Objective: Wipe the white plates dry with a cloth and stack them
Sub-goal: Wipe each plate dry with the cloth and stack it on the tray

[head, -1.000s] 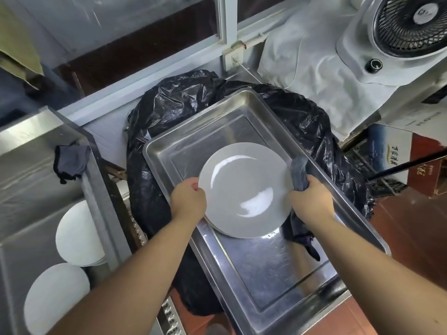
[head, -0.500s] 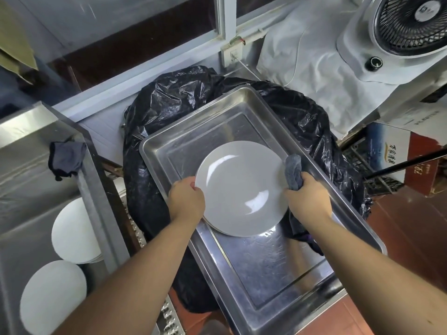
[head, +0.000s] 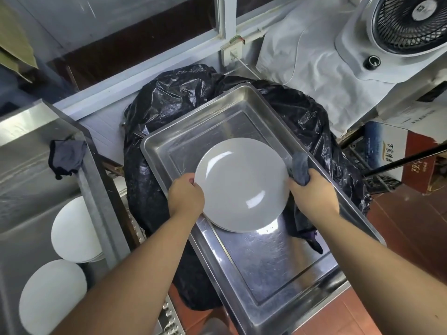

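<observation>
We look down along our two bare forearms at a white plate [head: 242, 184] that we hold over a steel tray [head: 278, 267]. The left hand [head: 185, 197] grips the plate's left rim: its fingers [head: 191, 182] curl over the edge, close together, and their tips are hidden under the plate. The right hand [head: 313, 197] grips the opposite rim through a dark grey cloth [head: 300, 170]. The cloth bunches up just beyond the right knuckles, touching the plate's edge, and its loose end hangs down below the wrist onto the tray. The right fingers are tucked under the cloth and plate, so we cannot tell how they lie.

The plate faces up between the two hands, glossy, with light reflections on it. A second rim shows just under its lower left edge, near the left fingers, so at least one more plate lies beneath it. We cannot tell whether the plate rests on it or hovers just above.

The tray sits on a black plastic bag [head: 169, 107]. Well to the left of the left fingers, two more white plates [head: 72, 228] lie in a steel sink [head: 29, 165], with another dark cloth [head: 66, 157] draped over its edge. Far beyond the right fingers stands a white fan [head: 399, 30].
</observation>
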Demonstrator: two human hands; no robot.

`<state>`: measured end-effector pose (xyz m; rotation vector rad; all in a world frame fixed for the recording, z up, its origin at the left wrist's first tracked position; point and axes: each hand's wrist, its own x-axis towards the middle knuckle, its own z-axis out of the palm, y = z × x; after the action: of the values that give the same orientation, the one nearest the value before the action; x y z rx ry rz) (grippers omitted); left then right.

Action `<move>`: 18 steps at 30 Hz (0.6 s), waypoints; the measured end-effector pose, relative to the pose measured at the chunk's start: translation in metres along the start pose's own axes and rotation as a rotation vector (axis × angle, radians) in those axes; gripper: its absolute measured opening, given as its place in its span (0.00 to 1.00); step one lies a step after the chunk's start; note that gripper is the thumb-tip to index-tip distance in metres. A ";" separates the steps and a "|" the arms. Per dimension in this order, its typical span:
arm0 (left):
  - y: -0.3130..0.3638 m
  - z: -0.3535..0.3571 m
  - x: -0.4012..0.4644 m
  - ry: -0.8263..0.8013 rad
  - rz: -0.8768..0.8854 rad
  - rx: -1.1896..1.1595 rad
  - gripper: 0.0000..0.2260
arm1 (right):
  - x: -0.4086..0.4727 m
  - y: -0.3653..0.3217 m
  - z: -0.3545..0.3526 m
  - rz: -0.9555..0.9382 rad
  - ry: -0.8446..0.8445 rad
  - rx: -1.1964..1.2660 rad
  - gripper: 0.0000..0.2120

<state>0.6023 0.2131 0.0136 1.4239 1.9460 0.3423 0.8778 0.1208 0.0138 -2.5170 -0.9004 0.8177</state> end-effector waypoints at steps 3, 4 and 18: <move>0.000 -0.002 0.003 -0.029 -0.024 -0.014 0.14 | -0.003 0.004 -0.007 0.049 0.086 0.046 0.13; 0.000 -0.003 0.003 -0.037 -0.027 -0.017 0.13 | -0.005 0.006 -0.009 0.055 0.106 0.061 0.12; -0.009 -0.053 -0.037 -0.153 0.116 0.004 0.21 | -0.064 -0.014 -0.034 0.028 0.169 0.131 0.12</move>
<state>0.5665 0.1859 0.0609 1.5232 1.7472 0.2735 0.8514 0.0849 0.0727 -2.4460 -0.7338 0.6386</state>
